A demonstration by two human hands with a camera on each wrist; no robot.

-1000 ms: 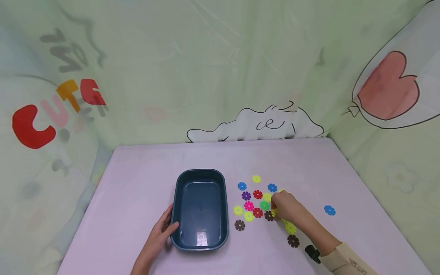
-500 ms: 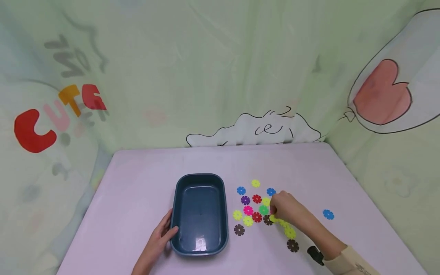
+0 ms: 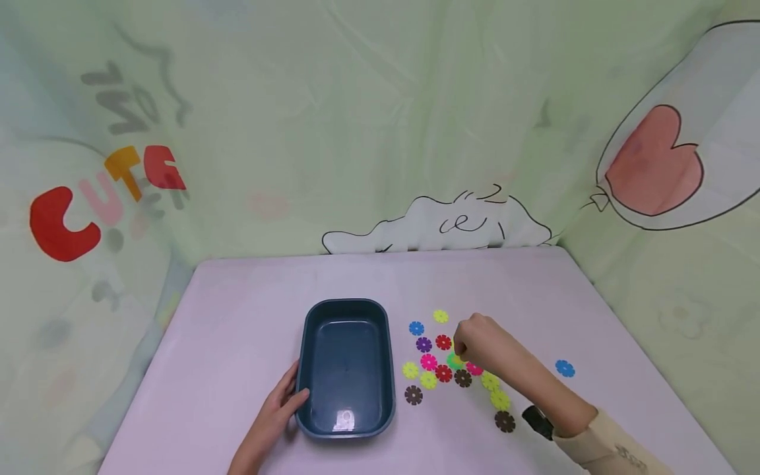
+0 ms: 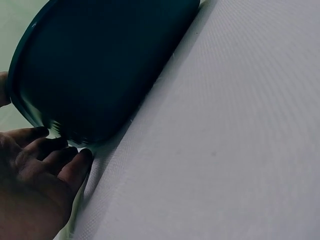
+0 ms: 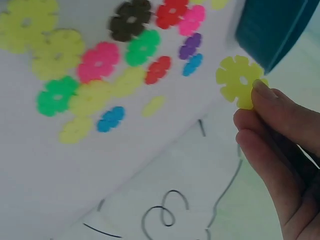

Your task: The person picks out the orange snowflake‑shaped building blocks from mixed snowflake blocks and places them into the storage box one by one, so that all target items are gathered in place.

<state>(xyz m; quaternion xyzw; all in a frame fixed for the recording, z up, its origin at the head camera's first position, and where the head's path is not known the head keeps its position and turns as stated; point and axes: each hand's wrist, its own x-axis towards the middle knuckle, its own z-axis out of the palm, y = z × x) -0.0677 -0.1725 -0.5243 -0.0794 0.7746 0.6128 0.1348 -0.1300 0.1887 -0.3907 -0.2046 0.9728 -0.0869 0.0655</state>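
Observation:
In the head view, my left hand (image 3: 270,415) holds the near left side of a dark blue plastic tub (image 3: 346,363), thumb over the rim. The left wrist view shows its fingertips against the tub's outer wall (image 4: 100,75). My right hand (image 3: 483,343) is over the scattered discs, right of the tub. Between thumb and fingers it pinches a yellow snowflake disc (image 5: 242,80), raised off the table as the right wrist view shows. Below lie several more snowflake discs, among them a green one (image 5: 142,47), a pink one (image 3: 429,362) and a brown one (image 3: 463,378).
A lone blue disc (image 3: 565,368) lies farther right on the pale table (image 3: 249,303). Near the right forearm are yellow discs (image 3: 500,400) and another brown disc (image 3: 505,421). A printed curtain (image 3: 356,132) hangs behind and along both sides.
My right hand has picked up a yellow disc and moved a little left and up with it, uncovering a pink disc. The left hand stays on the tub.

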